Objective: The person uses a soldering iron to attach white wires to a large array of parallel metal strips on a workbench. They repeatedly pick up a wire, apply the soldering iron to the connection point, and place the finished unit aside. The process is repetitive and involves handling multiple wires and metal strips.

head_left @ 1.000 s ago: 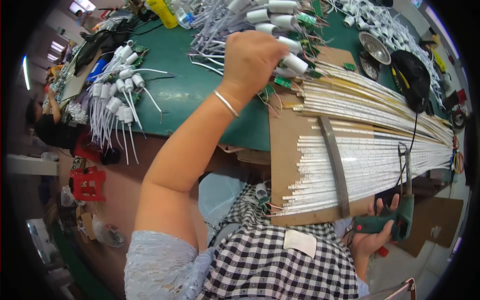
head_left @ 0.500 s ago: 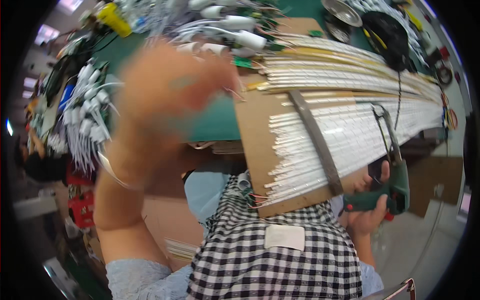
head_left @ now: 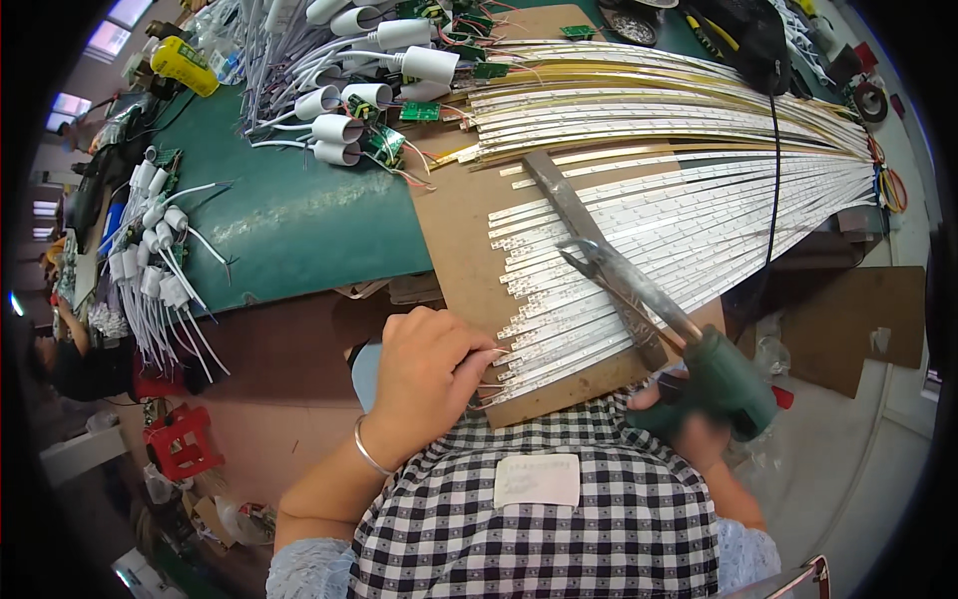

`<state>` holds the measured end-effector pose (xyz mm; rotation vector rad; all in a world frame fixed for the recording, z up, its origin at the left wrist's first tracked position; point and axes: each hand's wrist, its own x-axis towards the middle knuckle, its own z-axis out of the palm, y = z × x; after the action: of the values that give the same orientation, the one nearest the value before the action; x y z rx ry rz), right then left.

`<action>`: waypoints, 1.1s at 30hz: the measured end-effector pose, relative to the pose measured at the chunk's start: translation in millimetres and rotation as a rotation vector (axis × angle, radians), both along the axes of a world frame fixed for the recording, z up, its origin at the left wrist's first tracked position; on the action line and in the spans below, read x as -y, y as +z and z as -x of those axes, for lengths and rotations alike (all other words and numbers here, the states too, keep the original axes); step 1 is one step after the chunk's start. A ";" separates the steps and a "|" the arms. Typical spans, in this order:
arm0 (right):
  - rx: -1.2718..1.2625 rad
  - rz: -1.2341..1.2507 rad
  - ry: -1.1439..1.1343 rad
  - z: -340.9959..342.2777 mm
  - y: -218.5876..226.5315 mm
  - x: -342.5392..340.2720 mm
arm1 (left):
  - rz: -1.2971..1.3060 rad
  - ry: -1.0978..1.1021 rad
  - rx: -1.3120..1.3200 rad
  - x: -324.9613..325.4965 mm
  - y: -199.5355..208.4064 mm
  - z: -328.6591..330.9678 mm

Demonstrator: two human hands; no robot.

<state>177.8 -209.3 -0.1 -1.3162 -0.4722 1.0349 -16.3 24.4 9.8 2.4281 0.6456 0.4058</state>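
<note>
Fingers of the left hand are closed in a pinch by the near ends of the strips, looks like on thin wires; anything else in the grip is hidden. Right hand, blurred, is wrapped round the gun. Progress, my read: early on the lower strips. Most ends there look bare; wires show only at the nearest few. Upper strips: wires lie by their ends, can't tell if joined. Counts, big to small: one green worktop. One brown board overlapping it, strips fanned on top in two groups, dozens total, too packed for an exact number. One bar across the lower group. One gun, barrel crossing over the bar; can't tell if its tip touches strips. Caps: two heaps, over ten in the nearer, tangled, no firm count. PCBs: at least four clear. Wires: a few near the left fingers.
</note>
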 end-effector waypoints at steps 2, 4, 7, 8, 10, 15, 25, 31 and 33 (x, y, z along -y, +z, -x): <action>-0.052 -0.016 0.047 0.4 1.8 -12.1 | 0.019 0.032 0.002 3.8 -2.8 2.0; -0.065 -0.034 0.085 0.4 -3.0 -17.4 | 0.042 0.066 0.014 7.3 -4.3 2.7; -0.069 -0.049 0.107 4.6 -4.3 -21.2 | 0.111 0.145 -0.003 11.4 1.6 1.8; -0.087 -0.035 0.135 3.9 -4.5 -20.2 | 0.074 0.127 0.006 11.5 0.4 3.1; -0.122 0.003 0.187 0.6 -3.5 -15.4 | 0.009 0.089 0.025 11.1 -3.7 6.8; 0.017 -0.004 0.168 1.4 -13.3 1.8 | -0.059 0.116 0.066 15.0 -6.0 9.1; 0.217 0.018 0.218 -1.2 5.8 14.5 | 0.035 0.194 0.083 23.0 -20.2 6.3; 0.279 0.011 0.206 0.4 -1.6 28.5 | 0.050 0.209 0.050 26.7 -20.2 4.0; 0.334 0.020 0.228 -0.5 0.2 24.9 | -0.013 0.209 0.108 25.9 -20.6 3.6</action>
<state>178.3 -234.2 0.1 -1.4847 -0.8824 1.0088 -19.9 -1.5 -10.8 2.3402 0.8542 0.6231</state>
